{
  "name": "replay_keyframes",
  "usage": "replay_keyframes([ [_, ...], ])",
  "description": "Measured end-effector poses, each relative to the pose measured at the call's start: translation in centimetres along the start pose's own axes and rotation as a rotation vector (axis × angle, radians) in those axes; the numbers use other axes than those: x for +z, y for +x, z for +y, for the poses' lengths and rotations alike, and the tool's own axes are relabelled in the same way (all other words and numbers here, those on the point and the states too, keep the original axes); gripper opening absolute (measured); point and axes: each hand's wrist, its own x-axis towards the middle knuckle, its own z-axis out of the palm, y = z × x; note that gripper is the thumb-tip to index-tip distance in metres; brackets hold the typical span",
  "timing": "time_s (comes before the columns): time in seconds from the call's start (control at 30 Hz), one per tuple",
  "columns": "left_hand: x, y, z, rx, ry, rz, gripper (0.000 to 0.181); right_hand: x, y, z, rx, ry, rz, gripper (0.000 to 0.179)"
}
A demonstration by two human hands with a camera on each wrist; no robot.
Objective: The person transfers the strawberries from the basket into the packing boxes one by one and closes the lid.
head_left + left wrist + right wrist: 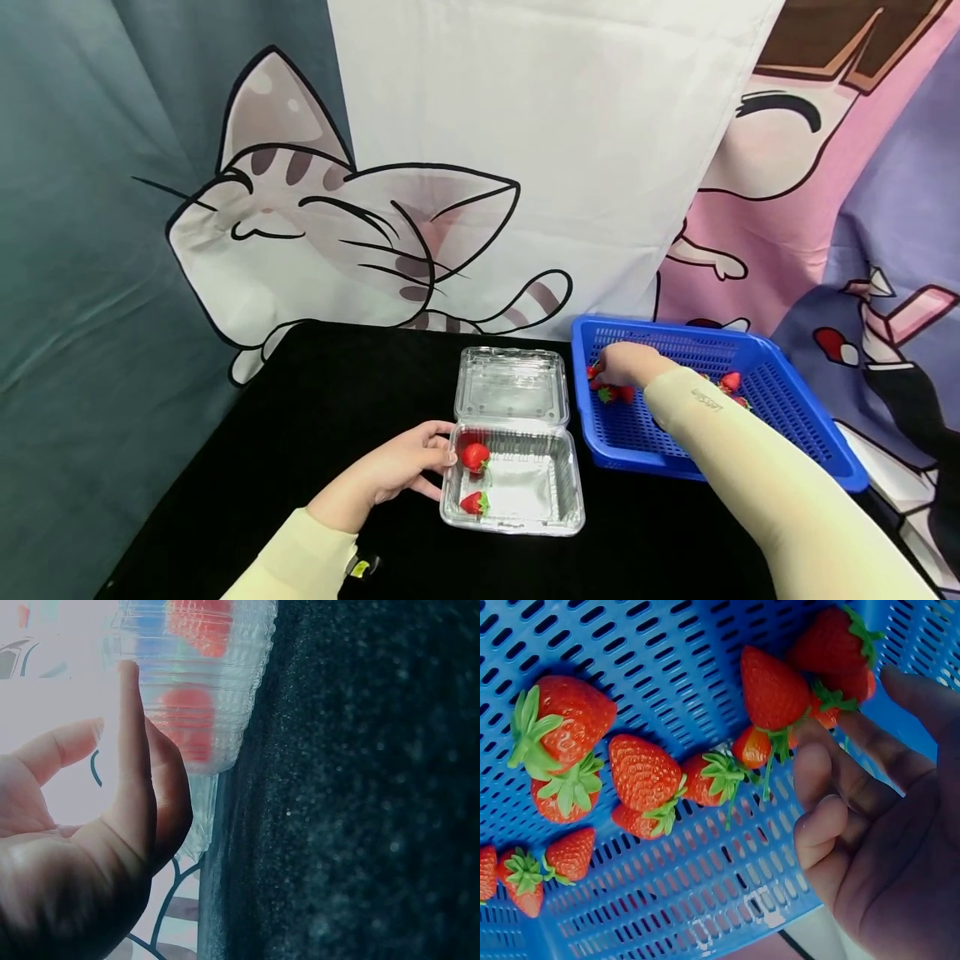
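Note:
A clear plastic clamshell box (pixel 566 500) stands with its lid (pixel 513 387) folded back. Inside, along its left side, lie two strawberries, one upper (pixel 475 457) and one lower (pixel 473 502). My left hand (pixel 408 462) rests against the box's left wall, thumb at the rim and fingers extended along the outside. My right hand (pixel 632 367) reaches into the blue basket (pixel 810 392) at its far left corner. In the right wrist view, thumb and forefinger are spread around a strawberry (pixel 855 682) beside a larger strawberry (pixel 775 688); the last two fingers are bent.
More strawberries (pixel 643 772) lie in the basket, several of them toward its right part. The basket stands right of the box on a black cloth (pixel 375 383). Behind hangs a printed curtain (pixel 420 100) with a cartoon cat.

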Motion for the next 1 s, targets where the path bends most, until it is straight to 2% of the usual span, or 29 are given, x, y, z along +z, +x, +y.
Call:
replay_keyframes([
  [0.43, 0.1, 0.1, 0.1, 0.0, -0.005, 0.003, 0.059, 0.9, 0.7, -1.1, 0.009, -0.01, -0.016, 0.02],
  [0.63, 0.1, 0.1, 0.2, 0.003, 0.001, 0.008, 0.06, 1.0, 0.6, -1.4, 0.024, -0.025, 0.002, 0.019],
  [0.77, 0.1, 0.1, 0.2, 0.0, -0.002, 0.005, 0.06, 0.9, 0.4, -1.1, 0.03, -0.004, 0.036, 0.021],
  [1.0, 0.1, 0.0, 0.1, -0.008, -0.006, -0.001, 0.061, 0.1, -0.1, -0.1, 0.007, 0.098, 0.124, 0.023],
])
